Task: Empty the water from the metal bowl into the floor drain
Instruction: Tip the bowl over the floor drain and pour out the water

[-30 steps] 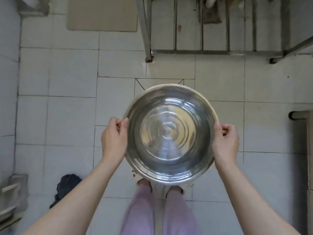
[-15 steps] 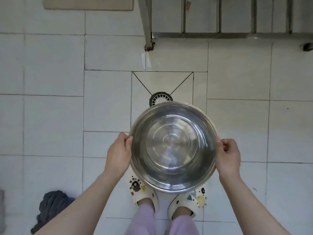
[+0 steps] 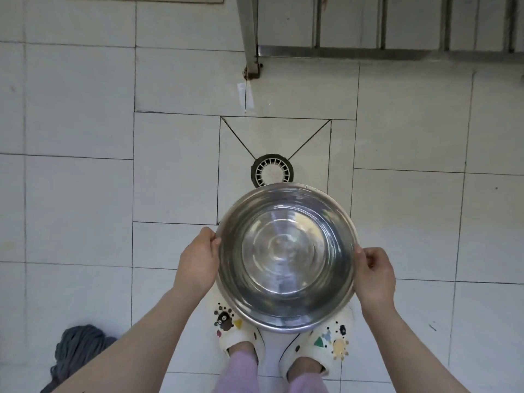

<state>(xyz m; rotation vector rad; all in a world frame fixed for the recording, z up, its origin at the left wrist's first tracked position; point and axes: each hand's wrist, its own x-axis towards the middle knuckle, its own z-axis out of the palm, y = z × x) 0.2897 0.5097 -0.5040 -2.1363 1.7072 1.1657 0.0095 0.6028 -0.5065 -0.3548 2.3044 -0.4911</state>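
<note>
Left hand (image 3: 195,262) & right hand (image 3: 374,276) grip metal bowl (image 3: 286,256) rim, just short of floor drain (image 3: 272,173); a fast tip could overshoot, soak shoes (image 3: 241,330).

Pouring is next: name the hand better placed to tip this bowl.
Left hand, barely: it and the right hand both grip the metal bowl, but the floor drain lies ahead, slightly leftward.

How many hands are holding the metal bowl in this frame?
2. The left hand grips the left rim of the metal bowl; the right hand grips the right rim. Neither is hidden.
</note>
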